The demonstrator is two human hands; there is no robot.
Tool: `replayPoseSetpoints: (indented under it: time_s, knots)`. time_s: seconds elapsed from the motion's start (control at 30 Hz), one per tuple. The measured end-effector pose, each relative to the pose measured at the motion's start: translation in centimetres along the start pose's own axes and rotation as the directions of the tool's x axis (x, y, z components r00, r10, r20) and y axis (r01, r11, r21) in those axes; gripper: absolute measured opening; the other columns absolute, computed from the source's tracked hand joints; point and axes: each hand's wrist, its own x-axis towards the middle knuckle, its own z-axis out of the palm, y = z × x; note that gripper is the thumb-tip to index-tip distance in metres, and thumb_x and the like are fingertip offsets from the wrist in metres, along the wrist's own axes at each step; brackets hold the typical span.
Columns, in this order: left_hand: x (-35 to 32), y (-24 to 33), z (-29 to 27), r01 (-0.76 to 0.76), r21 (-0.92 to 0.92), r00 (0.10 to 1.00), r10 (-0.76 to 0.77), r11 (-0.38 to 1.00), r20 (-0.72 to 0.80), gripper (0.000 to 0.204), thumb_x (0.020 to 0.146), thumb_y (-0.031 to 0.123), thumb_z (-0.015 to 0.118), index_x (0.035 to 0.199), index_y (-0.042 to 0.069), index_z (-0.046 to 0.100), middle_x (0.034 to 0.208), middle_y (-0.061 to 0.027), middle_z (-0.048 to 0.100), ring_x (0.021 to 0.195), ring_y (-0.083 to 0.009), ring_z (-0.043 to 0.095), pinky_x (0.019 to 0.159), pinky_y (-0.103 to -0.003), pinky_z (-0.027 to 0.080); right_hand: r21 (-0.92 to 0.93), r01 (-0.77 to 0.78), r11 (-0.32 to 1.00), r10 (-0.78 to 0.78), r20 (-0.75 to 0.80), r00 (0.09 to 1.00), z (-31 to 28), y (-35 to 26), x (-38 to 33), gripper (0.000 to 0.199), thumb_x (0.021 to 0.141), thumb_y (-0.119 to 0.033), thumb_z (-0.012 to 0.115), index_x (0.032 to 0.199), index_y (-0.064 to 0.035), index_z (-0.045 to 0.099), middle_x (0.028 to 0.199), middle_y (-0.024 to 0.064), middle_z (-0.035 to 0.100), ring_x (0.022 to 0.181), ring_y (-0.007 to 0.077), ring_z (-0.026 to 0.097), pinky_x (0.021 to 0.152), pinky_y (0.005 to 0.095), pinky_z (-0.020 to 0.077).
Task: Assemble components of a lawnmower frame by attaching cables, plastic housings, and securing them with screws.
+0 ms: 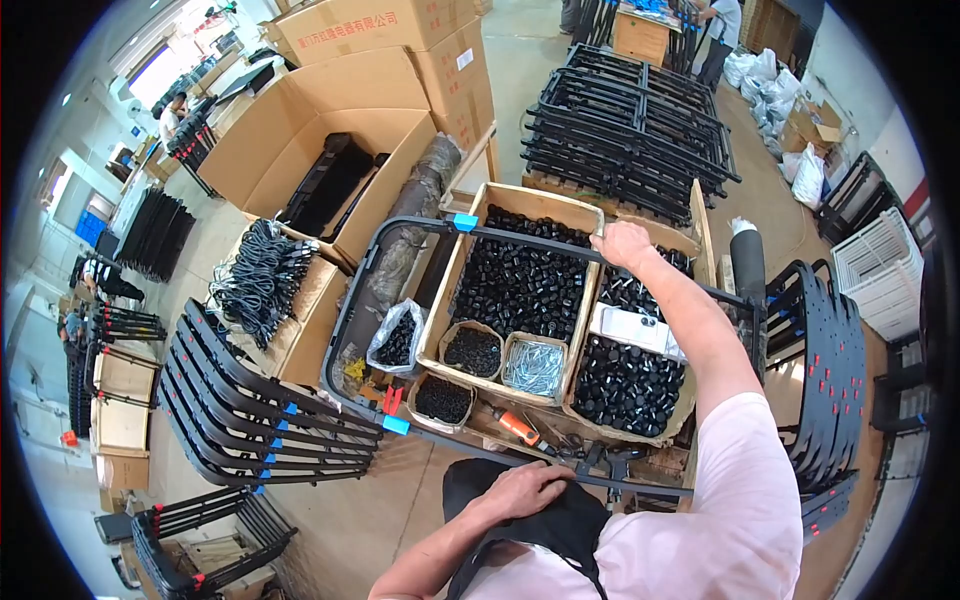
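A black metal tube frame (pixel 345 318) with blue tape marks lies flat over open boxes of small parts. My right hand (pixel 620 243) is stretched out and grips the frame's far bar. My left hand (pixel 528 489) is closed on the frame's near bar, close to my chest and a black apron. Under the frame sit a cardboard box of black plastic caps (pixel 520 285), a second box of black caps (pixel 625 380), small tubs of black parts (pixel 472 352) and a tub of silver screws (pixel 533 366).
Stacked black frames (pixel 250 415) stand at the left, more (pixel 625 125) at the back and others (pixel 830 370) at the right. Large open cartons (pixel 320 150) sit behind. A bundle of black cables (pixel 262 275) lies at left. A person (pixel 172 115) works far left.
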Motion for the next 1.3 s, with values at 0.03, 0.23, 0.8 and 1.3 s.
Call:
replayPoseSetpoints:
  time_s: [0.03, 0.23, 0.8, 1.3]
  knots:
    - [0.1, -0.1, 0.2, 0.000, -0.002, 1.000, 0.000, 1.000, -0.011, 0.038, 0.104, 0.023, 0.060, 0.142, 0.023, 0.062, 0.105, -0.0162, 0.068, 0.106, -0.0363, 0.068, 0.093, -0.046, 0.055, 0.116, 0.017, 0.993, -0.007, -0.084, 0.996, 0.4, -0.4, -0.1, 0.044, 0.103, -0.039, 0.058, 0.118, -0.0002, 0.073, 0.119, 0.0238, 0.072, 0.113, 0.0447, 0.069, 0.098, 0.0515, 0.0556]
    - [0.1, -0.2, 0.9, -0.068, -0.049, 0.980, 0.058, 0.996, -0.189, 0.041, 0.102, 0.027, 0.066, 0.142, 0.020, 0.062, 0.104, -0.0160, 0.068, 0.101, -0.0357, 0.068, 0.090, -0.044, 0.056, 0.280, 0.013, 0.960, -0.003, -0.035, 0.999, 0.6, -0.2, 0.3, 0.039, 0.102, -0.032, 0.065, 0.128, -0.0020, 0.065, 0.127, 0.0282, 0.063, 0.121, 0.0472, 0.062, 0.104, 0.0551, 0.0503]
    - [-0.2, 0.0, 0.2, 0.102, -0.080, 0.994, -0.105, 0.992, -0.041, 0.036, 0.103, 0.028, 0.056, 0.136, 0.021, 0.069, 0.116, -0.0131, 0.076, 0.108, -0.0356, 0.072, 0.095, -0.047, 0.056, -0.163, 0.037, 0.986, -0.025, 0.072, 0.997, -1.5, 0.0, 0.7, 0.056, 0.101, -0.051, 0.057, 0.102, -0.0001, 0.080, 0.110, 0.0240, 0.077, 0.109, 0.0373, 0.074, 0.096, 0.0474, 0.0579]
    - [0.0, -3.3, -0.6, -0.217, -0.051, 0.972, 0.212, 0.975, -0.099, 0.043, 0.097, 0.024, 0.070, 0.137, 0.012, 0.062, 0.123, -0.0173, 0.064, 0.122, -0.0361, 0.061, 0.108, -0.044, 0.049, -0.184, 0.031, 0.982, -0.026, 0.032, 0.999, -0.3, 0.2, 0.8, 0.064, 0.100, -0.055, 0.051, 0.101, 0.0012, 0.080, 0.110, 0.0252, 0.077, 0.110, 0.0390, 0.074, 0.099, 0.0462, 0.0559]
